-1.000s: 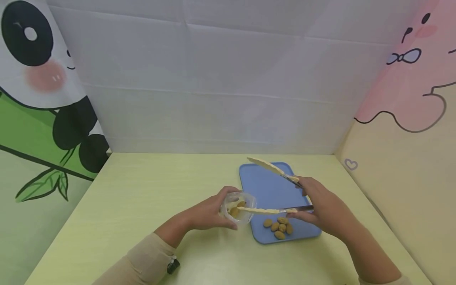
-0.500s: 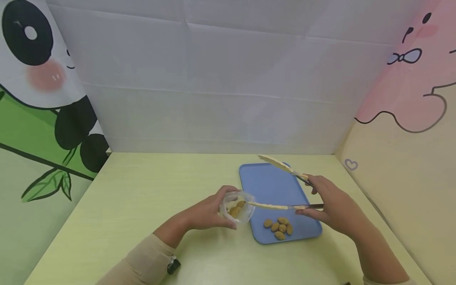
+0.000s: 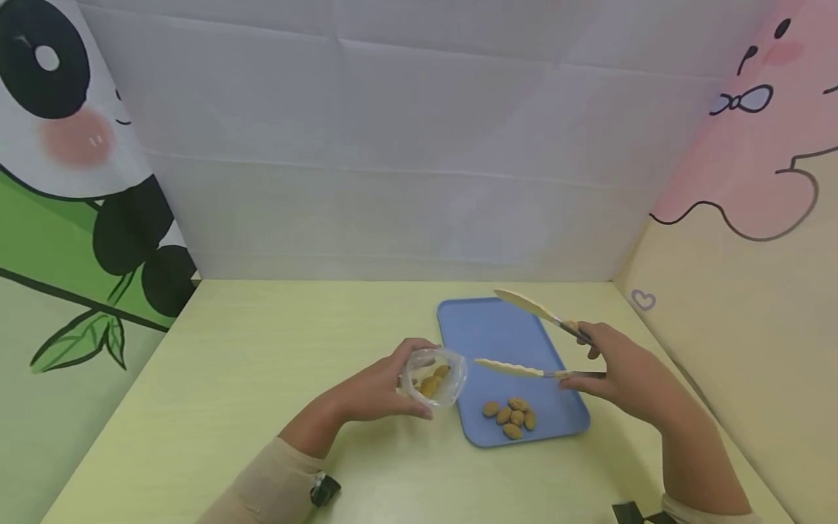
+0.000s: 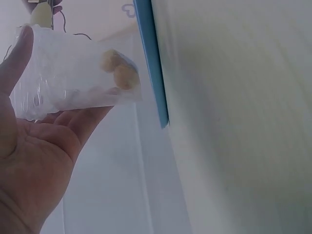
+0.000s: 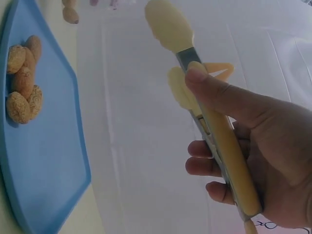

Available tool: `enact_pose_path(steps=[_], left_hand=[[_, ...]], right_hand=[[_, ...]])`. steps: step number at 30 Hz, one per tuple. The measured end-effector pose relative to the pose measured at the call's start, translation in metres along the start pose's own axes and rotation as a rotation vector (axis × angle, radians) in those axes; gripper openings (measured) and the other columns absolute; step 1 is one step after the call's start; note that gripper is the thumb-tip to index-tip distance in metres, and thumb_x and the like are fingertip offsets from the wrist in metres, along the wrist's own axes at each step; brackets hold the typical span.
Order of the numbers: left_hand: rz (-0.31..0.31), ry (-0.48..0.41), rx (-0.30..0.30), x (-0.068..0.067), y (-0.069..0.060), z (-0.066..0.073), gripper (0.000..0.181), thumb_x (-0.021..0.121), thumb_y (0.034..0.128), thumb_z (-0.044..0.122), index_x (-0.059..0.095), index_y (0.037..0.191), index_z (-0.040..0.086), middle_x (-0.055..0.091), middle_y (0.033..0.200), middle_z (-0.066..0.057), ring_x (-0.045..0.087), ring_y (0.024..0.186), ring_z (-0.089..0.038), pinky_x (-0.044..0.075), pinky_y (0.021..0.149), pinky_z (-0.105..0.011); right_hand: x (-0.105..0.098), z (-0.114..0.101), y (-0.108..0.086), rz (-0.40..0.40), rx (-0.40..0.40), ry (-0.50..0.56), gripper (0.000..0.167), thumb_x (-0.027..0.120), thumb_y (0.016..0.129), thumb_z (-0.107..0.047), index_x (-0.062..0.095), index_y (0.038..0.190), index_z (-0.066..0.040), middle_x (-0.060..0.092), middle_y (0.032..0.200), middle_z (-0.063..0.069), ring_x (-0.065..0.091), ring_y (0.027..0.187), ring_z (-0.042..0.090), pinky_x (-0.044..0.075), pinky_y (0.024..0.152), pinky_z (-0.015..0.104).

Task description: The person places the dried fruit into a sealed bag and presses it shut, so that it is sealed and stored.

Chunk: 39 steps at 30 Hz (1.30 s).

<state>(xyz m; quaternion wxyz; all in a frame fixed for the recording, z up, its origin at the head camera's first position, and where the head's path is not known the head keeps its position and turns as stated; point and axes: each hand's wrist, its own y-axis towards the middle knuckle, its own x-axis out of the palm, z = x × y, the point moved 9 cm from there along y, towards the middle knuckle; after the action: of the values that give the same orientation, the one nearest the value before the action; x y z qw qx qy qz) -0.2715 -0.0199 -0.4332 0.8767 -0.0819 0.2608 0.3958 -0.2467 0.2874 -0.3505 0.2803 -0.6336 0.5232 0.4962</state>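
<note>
Presumably against spills, the left hand [image 3: 376, 389] wraps fingers round an upright clear plastic cup [image 3: 452, 389], the right hand [image 3: 633, 378] round splayed cream-and-silver tongs [image 5: 226, 148].

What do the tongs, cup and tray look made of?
Tongs: likely steel arms, given the grey metallic look; yellowish heads and grips look matte, plastic or silicone.
Cup: probably thin clear plastic, glossy; brown pieces show through its wall.
Tray: probably moulded plastic, smooth even blue, raised rim, rounded corners.

Tongs [image 5: 230, 158] partly hidden, left sleeve [image 3: 267, 480] cropped
</note>
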Motion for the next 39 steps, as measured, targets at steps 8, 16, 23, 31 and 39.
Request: enact_pose_path(steps=[8,16,23,31,39], left_hand=[[0.011,-0.005,-0.017,-0.003,-0.004,-0.001,0.088,0.086,0.0744,0.035,0.027,0.139,0.044,0.050,0.139,-0.010,0.056,0.115,-0.027,0.046,0.089,-0.039],[0.006,0.006,-0.039,-0.005,-0.004,-0.004,0.088,0.086,0.0751,0.034,0.027,0.140,0.043,0.051,0.137,-0.010,0.056,0.109,-0.029,0.045,0.086,-0.038],[0.011,-0.004,-0.039,-0.005,-0.006,-0.007,0.088,0.086,0.0747,0.036,0.028,0.140,0.043,0.050,0.139,-0.010,0.055,0.115,-0.030,0.046,0.089,-0.040],[0.014,-0.025,-0.019,-0.006,-0.004,-0.011,0.086,0.085,0.0762,0.034,0.028,0.140,0.041,0.048,0.143,-0.010,0.050,0.129,-0.029,0.046,0.094,-0.042],[0.010,-0.045,-0.026,-0.008,-0.006,-0.006,0.086,0.085,0.0764,0.029,0.029,0.141,0.038,0.046,0.146,-0.010,0.048,0.133,-0.029,0.046,0.095,-0.043]], right_hand=[[0.002,0.009,-0.004,-0.119,0.095,0.027,0.082,0.073,0.073,-0.067,0.052,0.129,-0.011,0.059,0.104,0.001,0.055,0.092,0.021,0.044,0.069,0.034],[0.013,0.013,-0.009,-0.200,0.142,0.036,0.072,0.078,0.071,-0.060,0.052,0.113,-0.008,0.051,0.087,0.001,0.047,0.075,0.016,0.040,0.064,0.032],[0.025,0.020,-0.010,-0.254,0.183,0.059,0.075,0.080,0.070,-0.059,0.051,0.116,-0.007,0.051,0.083,0.003,0.047,0.070,0.016,0.039,0.061,0.033],[0.032,0.024,-0.011,-0.315,0.204,0.020,0.060,0.081,0.071,-0.052,0.054,0.107,-0.012,0.056,0.085,0.000,0.050,0.074,0.016,0.039,0.063,0.033],[0.042,0.007,-0.009,-0.352,0.171,0.023,0.043,0.083,0.069,-0.041,0.052,0.089,-0.019,0.050,0.074,-0.003,0.044,0.065,0.013,0.035,0.058,0.031]])
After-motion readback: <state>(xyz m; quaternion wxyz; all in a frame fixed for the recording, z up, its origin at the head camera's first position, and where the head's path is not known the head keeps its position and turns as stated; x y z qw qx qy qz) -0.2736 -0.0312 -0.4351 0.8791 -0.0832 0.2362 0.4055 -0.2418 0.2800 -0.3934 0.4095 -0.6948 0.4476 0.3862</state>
